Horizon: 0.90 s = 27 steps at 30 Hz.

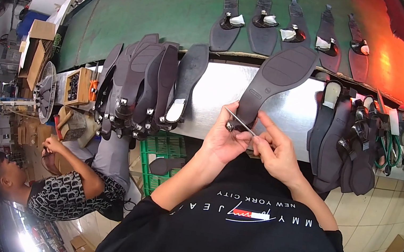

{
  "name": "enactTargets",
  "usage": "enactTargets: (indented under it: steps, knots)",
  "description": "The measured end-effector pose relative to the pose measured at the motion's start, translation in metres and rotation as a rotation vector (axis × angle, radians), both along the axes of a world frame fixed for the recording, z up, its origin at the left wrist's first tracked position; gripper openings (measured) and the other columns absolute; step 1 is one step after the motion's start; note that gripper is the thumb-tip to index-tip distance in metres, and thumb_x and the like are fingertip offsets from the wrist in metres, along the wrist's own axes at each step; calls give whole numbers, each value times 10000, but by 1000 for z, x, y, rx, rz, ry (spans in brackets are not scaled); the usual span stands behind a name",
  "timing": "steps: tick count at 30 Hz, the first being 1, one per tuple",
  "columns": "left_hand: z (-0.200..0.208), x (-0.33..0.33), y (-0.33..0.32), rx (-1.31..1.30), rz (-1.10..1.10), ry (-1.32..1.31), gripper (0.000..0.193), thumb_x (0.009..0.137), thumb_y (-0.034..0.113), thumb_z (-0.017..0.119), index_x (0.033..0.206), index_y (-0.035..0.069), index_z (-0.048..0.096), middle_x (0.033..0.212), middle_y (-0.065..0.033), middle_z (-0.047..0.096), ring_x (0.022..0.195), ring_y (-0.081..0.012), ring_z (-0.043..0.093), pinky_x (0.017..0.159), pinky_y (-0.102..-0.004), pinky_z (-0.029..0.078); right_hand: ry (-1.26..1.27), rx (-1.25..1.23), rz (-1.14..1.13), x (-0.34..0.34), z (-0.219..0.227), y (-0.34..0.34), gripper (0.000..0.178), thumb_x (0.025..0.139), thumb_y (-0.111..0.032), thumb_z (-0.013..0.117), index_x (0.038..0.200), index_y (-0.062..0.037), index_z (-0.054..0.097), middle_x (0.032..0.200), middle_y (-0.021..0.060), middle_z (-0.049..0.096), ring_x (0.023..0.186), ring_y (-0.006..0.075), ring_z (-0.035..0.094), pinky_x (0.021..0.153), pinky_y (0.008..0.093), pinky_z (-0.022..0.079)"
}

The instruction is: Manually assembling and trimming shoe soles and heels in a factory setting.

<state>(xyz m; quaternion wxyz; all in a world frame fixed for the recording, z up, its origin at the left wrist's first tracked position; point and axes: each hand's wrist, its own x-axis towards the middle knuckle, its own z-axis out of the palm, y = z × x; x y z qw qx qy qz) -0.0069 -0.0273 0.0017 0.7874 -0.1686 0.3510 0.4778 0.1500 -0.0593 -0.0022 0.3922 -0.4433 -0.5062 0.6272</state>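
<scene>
Left hand (225, 140) grip pinching sole (274, 82) heel; right hand (277, 153) pinching thin rod (240, 121).

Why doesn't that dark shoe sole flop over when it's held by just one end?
The shoe sole is probably fairly stiff: the left hand grips only its narrow heel end, yet the wide end sticks straight out without drooping. It looks thin and flat, so it is likely light. Being flat, it should not roll; the soles on the metal bench lie still.
</scene>
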Motion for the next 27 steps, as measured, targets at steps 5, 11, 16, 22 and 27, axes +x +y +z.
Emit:
enactTargets:
  steps: [5, 11, 16, 22, 27]
  knots:
    - [-11, 1, -6, 74, -19, 61, 197, 854, 279, 625, 959, 119, 575, 861, -28, 610, 729, -132, 549, 419, -205, 321, -169, 381, -93, 0, -7, 3, 408, 883, 15, 513, 1291, 2, 499, 704, 14, 569, 601, 49, 477, 546, 199, 396]
    - [2, 9, -4, 71, -70, 114, 158, 848, 265, 632, 940, 153, 569, 832, 17, 612, 680, -83, 545, 425, -213, 304, -46, 112, -128, 9, 0, 4, 312, 918, -35, 507, 1221, 27, 544, 793, 65, 624, 645, 121, 594, 585, 222, 474]
    - [-4, 10, 4, 136, -20, 267, 289, 915, 389, 526, 976, 110, 568, 819, 7, 604, 693, -92, 543, 454, -224, 330, 481, -455, -6, 18, 9, 17, 377, 961, -132, 449, 1324, -30, 452, 651, -5, 519, 459, 42, 436, 386, 164, 319]
    - [-1, 16, 15, 388, 87, 694, 548, 945, 530, 400, 849, 27, 594, 656, -15, 557, 529, -79, 478, 445, -226, 336, 261, -358, 123, 9, 24, 7, 562, 946, -121, 471, 1441, -84, 208, 652, 12, 539, 443, 50, 438, 371, 178, 311]
    - [-1, 24, 18, 480, 107, 851, 592, 960, 504, 388, 664, 32, 587, 535, -7, 510, 413, -71, 403, 418, -225, 327, 374, -412, -16, -4, 12, 3, 547, 941, -133, 502, 1419, -105, 239, 644, 20, 484, 451, 67, 429, 367, 181, 295]
